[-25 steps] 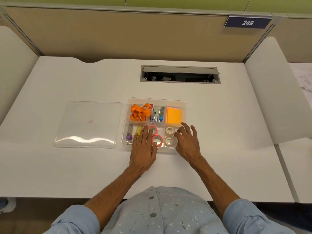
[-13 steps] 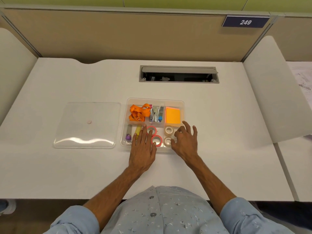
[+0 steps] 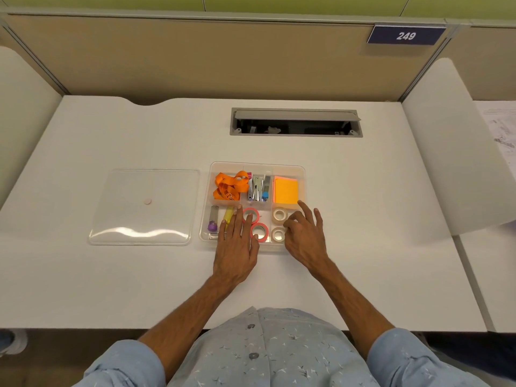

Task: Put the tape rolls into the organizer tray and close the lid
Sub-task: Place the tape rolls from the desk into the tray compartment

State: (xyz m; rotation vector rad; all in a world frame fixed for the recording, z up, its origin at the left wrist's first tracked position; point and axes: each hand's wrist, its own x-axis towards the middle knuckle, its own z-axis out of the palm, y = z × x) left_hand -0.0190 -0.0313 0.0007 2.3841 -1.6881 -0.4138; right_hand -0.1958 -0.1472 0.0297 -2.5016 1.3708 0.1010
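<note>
Worktop (image 3: 363,219) carries the lid (image 3: 143,206), parked left of the organizer tray (image 3: 302,174) to leave it open. 4 tape rolls (image 3: 259,232) lie in its near compartments. Left hand (image 3: 237,247) and right hand (image 3: 305,241), released, hide the near rim.

Place: office cubicle
Evidence: partition panels (image 3: 195,57) are enclosing a white desk (image 3: 111,275); a numbered placard (image 3: 405,36) is showing 249

White desk (image 3: 349,247) bears tray (image 3: 302,174), lid (image 3: 145,208).
</note>
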